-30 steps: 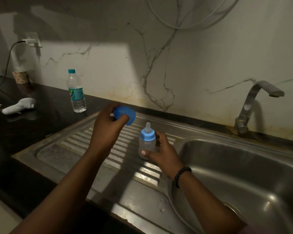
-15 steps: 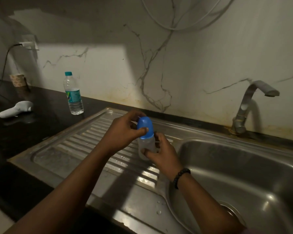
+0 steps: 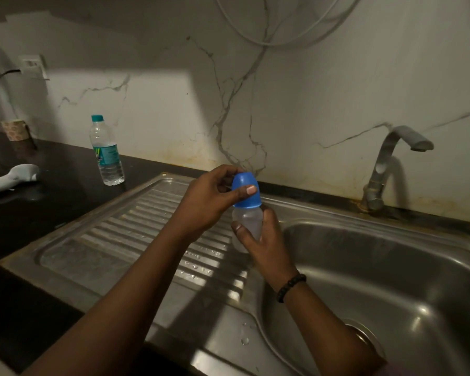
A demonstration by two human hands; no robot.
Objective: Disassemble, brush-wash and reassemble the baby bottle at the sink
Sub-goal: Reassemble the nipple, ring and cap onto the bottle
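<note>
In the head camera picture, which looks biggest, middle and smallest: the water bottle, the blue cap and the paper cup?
1. Water bottle, clearly the biggest.
2. Blue cap.
3. Paper cup.
The cap and cup look close in size, and the cap is nearer the camera, so their order is unsure.

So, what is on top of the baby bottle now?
A blue cap sits on the baby bottle, held by the left hand. Whatever is under the cap is covered.
</note>
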